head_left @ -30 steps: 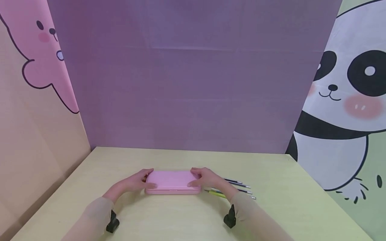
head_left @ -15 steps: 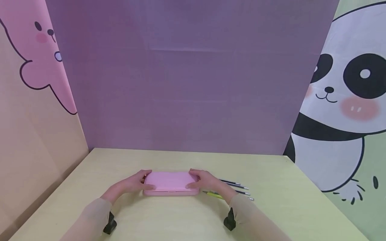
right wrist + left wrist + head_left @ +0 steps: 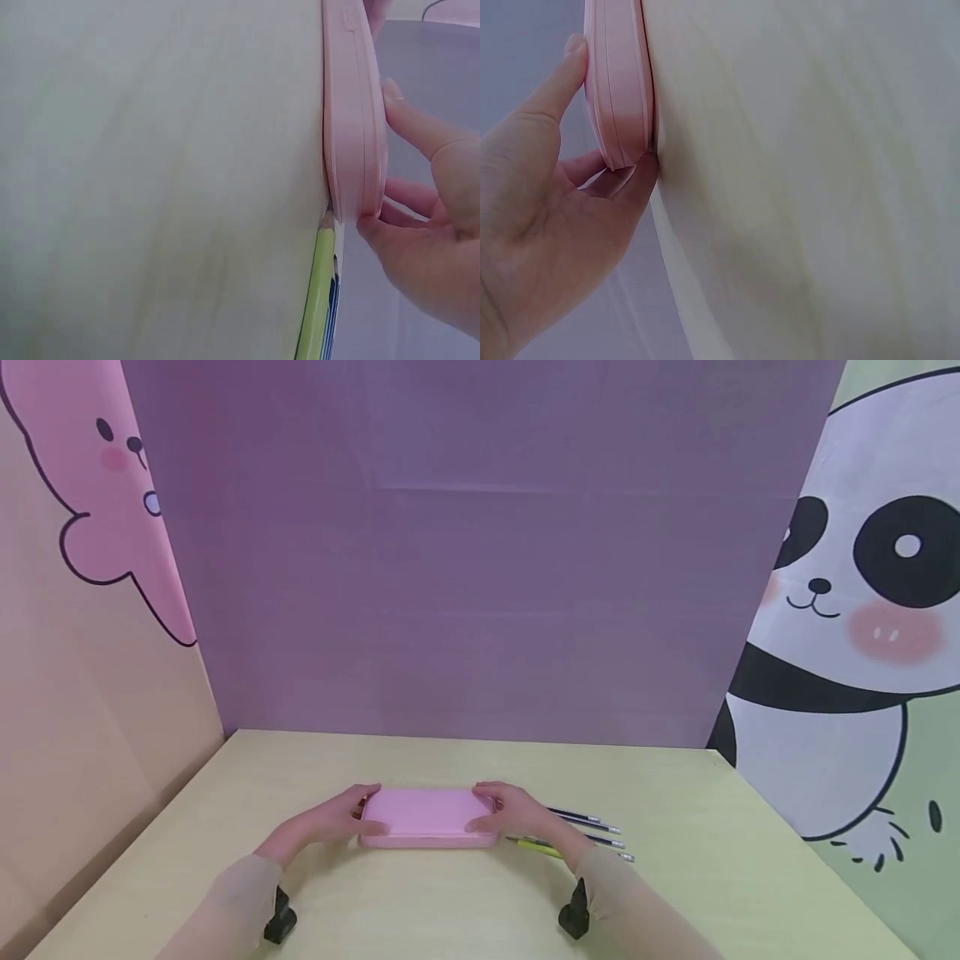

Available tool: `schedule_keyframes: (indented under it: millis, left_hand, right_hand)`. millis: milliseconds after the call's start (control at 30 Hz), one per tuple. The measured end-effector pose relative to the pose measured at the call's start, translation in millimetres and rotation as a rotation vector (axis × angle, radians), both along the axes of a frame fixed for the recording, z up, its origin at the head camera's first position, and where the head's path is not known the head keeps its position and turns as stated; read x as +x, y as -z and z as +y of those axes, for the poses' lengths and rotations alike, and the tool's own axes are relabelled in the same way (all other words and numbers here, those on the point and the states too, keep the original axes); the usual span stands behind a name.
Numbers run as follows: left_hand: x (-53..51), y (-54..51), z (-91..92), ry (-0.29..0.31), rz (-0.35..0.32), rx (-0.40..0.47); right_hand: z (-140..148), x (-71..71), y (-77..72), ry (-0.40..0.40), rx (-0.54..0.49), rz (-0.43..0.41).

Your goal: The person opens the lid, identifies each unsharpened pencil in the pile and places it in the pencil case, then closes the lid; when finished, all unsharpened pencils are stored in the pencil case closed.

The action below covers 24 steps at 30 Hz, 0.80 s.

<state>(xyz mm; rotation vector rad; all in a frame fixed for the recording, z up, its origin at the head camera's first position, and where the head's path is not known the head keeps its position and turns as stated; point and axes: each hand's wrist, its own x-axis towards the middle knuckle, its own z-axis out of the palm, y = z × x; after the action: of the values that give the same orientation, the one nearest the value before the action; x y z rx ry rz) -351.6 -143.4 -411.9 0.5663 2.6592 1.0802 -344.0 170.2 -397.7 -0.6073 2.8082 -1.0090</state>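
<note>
A closed pink pencil case (image 3: 427, 814) lies flat on the table, long side toward me. Its left end is gripped by my left hand (image 3: 337, 817), thumb on the lid and fingers at the end wall. My right hand (image 3: 516, 810) holds the opposite end in the same way. The left wrist view shows the thumb against the case (image 3: 622, 90) and the fingertips under its rounded end, near the tabletop. In the right wrist view, a green pencil (image 3: 319, 292) points at the case's end, close to the right fingers.
Several dark pencils (image 3: 603, 841) with white ends lie to the right, partly hidden by the right forearm. A yellow-green pencil (image 3: 542, 848) lies beside them. A purple panel (image 3: 480, 568) stands behind the light wooden table (image 3: 420, 910), with patterned walls on both sides.
</note>
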Motion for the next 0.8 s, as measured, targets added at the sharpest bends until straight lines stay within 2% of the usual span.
schedule_keyframes:
  millis: [200, 333, 500, 700, 800]
  left_hand:
    - [-2.1, 0.4, -1.3, 0.02, 0.009, -0.003]
    - [-3.3, 0.4, 0.4, 0.02, 0.004, -0.003]
    - [-5.1, 0.5, 2.5, 0.017, -0.027, 0.044]
    - [-3.7, -1.2, 2.2, 0.032, -0.054, 0.053]
    - [-1.5, -4.2, 0.6, 0.042, -0.05, 0.049]
  right_hand:
    - [5.7, -3.0, 5.2, 0.029, -0.055, -0.031]
    - [10.6, -4.8, 5.5, 0.011, -0.068, -0.056]
    - [18.3, -5.7, 6.8, -0.013, -0.09, -0.083]
    - [20.0, -1.9, 2.9, -0.02, -0.047, -0.075]
    - [21.1, 0.7, -4.8, -0.021, -0.023, -0.036]
